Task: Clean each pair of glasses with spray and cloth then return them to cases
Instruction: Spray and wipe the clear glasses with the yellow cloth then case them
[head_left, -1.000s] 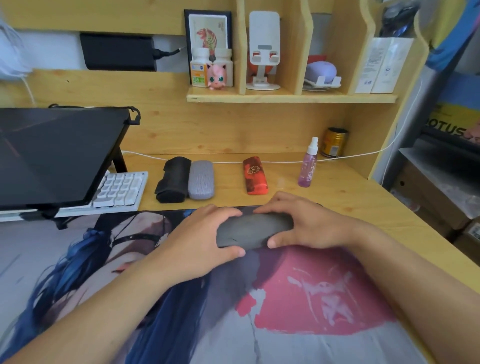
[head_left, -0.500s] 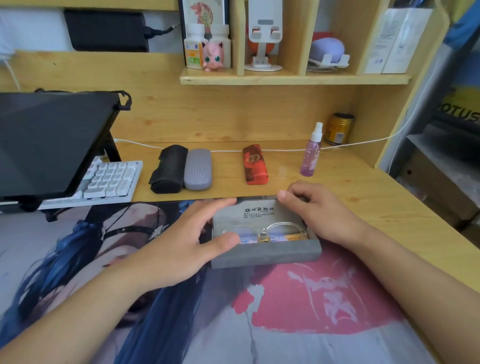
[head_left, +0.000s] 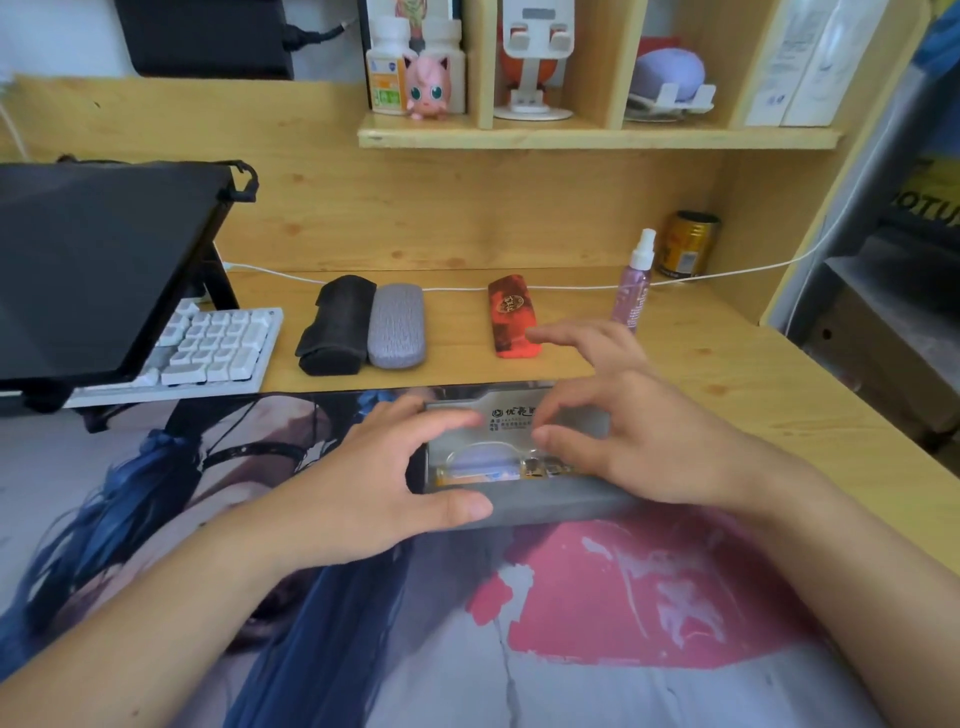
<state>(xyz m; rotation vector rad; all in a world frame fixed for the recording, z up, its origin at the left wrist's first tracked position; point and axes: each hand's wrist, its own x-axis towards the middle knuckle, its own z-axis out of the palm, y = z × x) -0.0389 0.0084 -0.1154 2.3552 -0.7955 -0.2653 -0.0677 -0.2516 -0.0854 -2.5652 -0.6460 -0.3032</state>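
A grey glasses case (head_left: 545, 506) lies open on the printed desk mat (head_left: 597, 597), its lid tilted back. A pair of thin-framed glasses (head_left: 483, 462) lies inside it. My left hand (head_left: 363, 499) grips the case's left end, thumb on the front wall and fingers at the lid. Over the case's right half hovers my right hand (head_left: 649, 447), thumb and forefinger curved just above the glasses and the other fingers spread. The purple spray bottle (head_left: 635, 291) stands upright at the back right. No cloth is in view.
Three closed cases lie in a row behind the mat: black (head_left: 337, 325), grey textured (head_left: 397, 327) and red (head_left: 511, 317). A white keyboard (head_left: 208, 348) and a dark tilted screen (head_left: 88, 270) fill the left. A gold can (head_left: 688, 244) stands in the back corner.
The case was closed a second ago and now stands open. My right hand left the lid's edge and came down over the glasses. My left hand kept hold of the left end.
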